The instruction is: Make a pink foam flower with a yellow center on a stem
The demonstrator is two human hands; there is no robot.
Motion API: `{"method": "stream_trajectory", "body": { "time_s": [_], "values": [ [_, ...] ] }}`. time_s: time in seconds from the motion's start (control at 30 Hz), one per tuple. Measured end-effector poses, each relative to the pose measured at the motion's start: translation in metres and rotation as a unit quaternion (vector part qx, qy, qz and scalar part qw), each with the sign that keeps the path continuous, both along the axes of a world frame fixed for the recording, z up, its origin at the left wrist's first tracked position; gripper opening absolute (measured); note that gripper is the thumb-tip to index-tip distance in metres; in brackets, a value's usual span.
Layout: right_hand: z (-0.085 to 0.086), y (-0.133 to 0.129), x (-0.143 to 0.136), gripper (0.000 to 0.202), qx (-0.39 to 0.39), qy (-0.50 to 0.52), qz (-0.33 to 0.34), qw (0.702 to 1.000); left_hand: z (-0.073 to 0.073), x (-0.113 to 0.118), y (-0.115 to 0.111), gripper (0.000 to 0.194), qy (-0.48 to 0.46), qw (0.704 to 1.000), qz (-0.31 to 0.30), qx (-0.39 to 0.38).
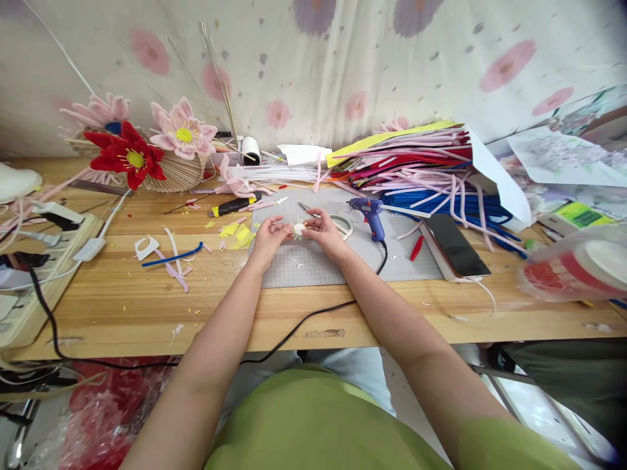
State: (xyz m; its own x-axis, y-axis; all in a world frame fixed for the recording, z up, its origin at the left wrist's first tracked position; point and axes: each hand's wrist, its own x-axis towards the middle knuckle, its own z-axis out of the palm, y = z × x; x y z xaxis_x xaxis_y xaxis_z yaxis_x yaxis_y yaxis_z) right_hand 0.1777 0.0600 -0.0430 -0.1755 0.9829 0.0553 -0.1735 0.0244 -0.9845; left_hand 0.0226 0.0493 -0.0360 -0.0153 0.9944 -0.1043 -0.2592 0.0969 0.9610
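Note:
Between my two hands is a small white disc with thin yellow spikes around its rim, a flower centre (299, 229). My left hand (271, 238) pinches its left edge with thumb and fingers. On the opposite side, my right hand (324, 234) pinches the right edge. Both hands hover over a grey cutting mat (313, 267). Scissors (341, 226) lie just beyond my right hand, their handles partly behind it. A blue glue gun (368, 214) rests on the mat to the right, its black cord running toward me.
Yellow scraps (238, 235) and a yellow-black cutter (235, 205) lie left of the mat. Finished flowers (133, 156) stand back left, beside a power strip (36, 281). Pipe cleaners (411, 163) pile up behind. A phone (455, 245) and a plastic-wrapped cup (578, 264) sit right.

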Motion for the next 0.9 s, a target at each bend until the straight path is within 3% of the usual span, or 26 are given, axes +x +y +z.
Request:
{"method": "stream_trajectory", "body": {
  "time_s": [0.1,0.23,0.33,0.4,0.53,0.6,0.67,0.8,0.9],
  "values": [
    [0.000,0.000,-0.002,0.054,-0.001,0.008,-0.001,1.000,-0.002,0.000,-0.001,0.048,0.010,1.000,-0.011,0.012],
    [-0.002,0.000,-0.002,0.054,0.007,0.007,-0.014,1.000,-0.006,-0.003,0.003,0.044,0.030,0.999,0.010,0.012],
    [-0.004,0.002,0.001,0.053,0.020,0.009,-0.053,0.998,-0.007,-0.004,0.002,0.046,0.145,0.988,0.026,0.055],
    [-0.005,0.004,0.006,0.052,0.035,0.005,-0.099,0.994,-0.006,-0.002,-0.004,0.059,0.281,0.951,0.008,0.128],
    [-0.005,0.009,0.025,0.047,0.073,-0.016,-0.205,0.976,-0.002,0.010,-0.026,0.103,0.523,0.801,-0.093,0.275],
    [-0.004,0.011,0.035,0.046,0.077,-0.016,-0.239,0.968,-0.002,0.013,-0.034,0.097,0.596,0.736,-0.116,0.300],
    [-0.003,0.013,0.041,0.045,0.074,-0.013,-0.255,0.964,-0.003,0.009,-0.036,0.077,0.645,0.691,-0.118,0.304],
    [-0.004,0.012,0.040,0.044,0.078,-0.024,-0.240,0.967,0.002,-0.019,-0.020,0.058,0.703,0.650,-0.042,0.287],
    [-0.005,0.010,0.034,0.043,0.077,-0.034,-0.230,0.970,0.013,-0.047,-0.003,0.047,0.694,0.657,0.015,0.293]
  ]
}}
